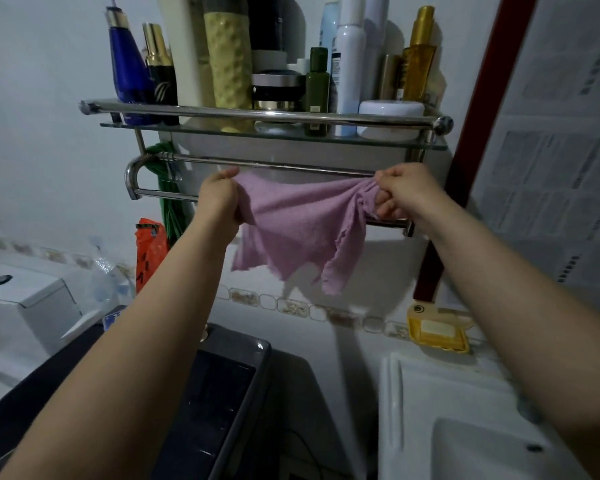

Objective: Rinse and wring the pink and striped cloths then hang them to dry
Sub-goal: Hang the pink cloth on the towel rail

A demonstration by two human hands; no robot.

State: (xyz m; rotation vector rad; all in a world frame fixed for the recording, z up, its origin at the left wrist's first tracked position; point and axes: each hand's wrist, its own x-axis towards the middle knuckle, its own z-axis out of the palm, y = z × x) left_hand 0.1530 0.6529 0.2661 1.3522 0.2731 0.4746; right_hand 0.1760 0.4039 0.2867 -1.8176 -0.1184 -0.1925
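The pink cloth is stretched between both hands in front of the steel towel rail on the wall. My left hand grips its left corner, fingers curled round the bunched edge. My right hand pinches the gathered right corner. The cloth's ragged lower edge hangs free below the rail. Whether it lies over a bar or just in front of it cannot be told. No striped cloth is in view.
A glass shelf crowded with bottles and jars sits just above the rail. The white sink is at lower right, with a yellow soap dish behind it. A dark bin stands lower centre, a toilet tank at left.
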